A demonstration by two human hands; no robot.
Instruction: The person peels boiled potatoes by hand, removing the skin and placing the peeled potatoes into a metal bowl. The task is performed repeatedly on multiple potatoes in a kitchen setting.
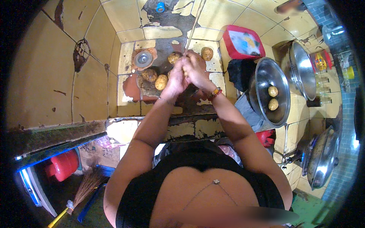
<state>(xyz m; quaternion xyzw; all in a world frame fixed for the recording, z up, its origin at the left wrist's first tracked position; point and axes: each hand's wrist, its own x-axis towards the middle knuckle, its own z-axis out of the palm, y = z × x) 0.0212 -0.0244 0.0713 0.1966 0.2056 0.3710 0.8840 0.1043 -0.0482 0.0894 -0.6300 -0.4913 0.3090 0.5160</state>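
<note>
Both hands meet under a thin stream of running water (194, 28) in a worn tiled sink (214, 74). My left hand (177, 77) and my right hand (196, 69) close around a potato (186, 73), which is mostly hidden between them. Close to my left hand lie several wet potatoes on the sink floor, among them one potato (161, 82) right beside it and another (149, 75) farther left. One potato (207, 54) sits behind my right hand. Two potatoes (273, 91) rest in a large steel bowl (258, 85) on the right.
A metal drain (143, 59) is at the sink's left. Right of the sink stands a red basin (232, 42) of soapy water, with a dark cloth (241, 72) in front. Farther right are a steel colander (302, 68), glasses and a lidded pan (322, 159). The sink's front edge (205, 128) is near my body.
</note>
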